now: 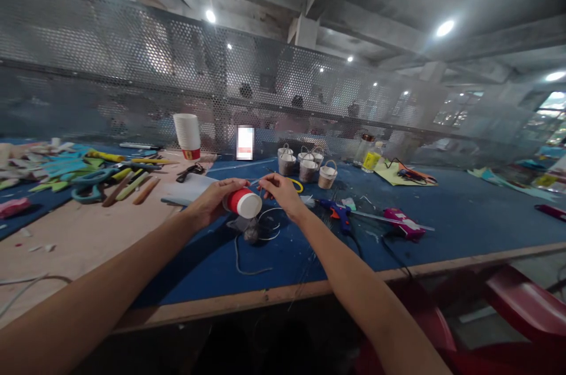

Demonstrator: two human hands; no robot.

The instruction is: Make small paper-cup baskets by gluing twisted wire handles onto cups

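My left hand (213,203) is wrapped round a red paper cup (233,200), tipped on its side with its pale round end (250,205) facing me. Close by on the right, my right hand (279,191) has its fingers pinched together beside the cup. A thin pale strand seems to run between the two hands, too fine to name. Below the cup, a grey ball of yarn (251,233) lies on the blue table mat (207,272), its loose tail (247,272) trailing toward the front edge. A white wire loop (270,238) curves next to it.
Several small handled buckets (327,176) stand behind my hands. To the right lie a blue glue gun (338,214) and a magenta box (403,224). Scissors (94,183), stacked paper cups (187,132) and tools are on the left. A lit phone (245,143) stands before the mesh partition (177,68).
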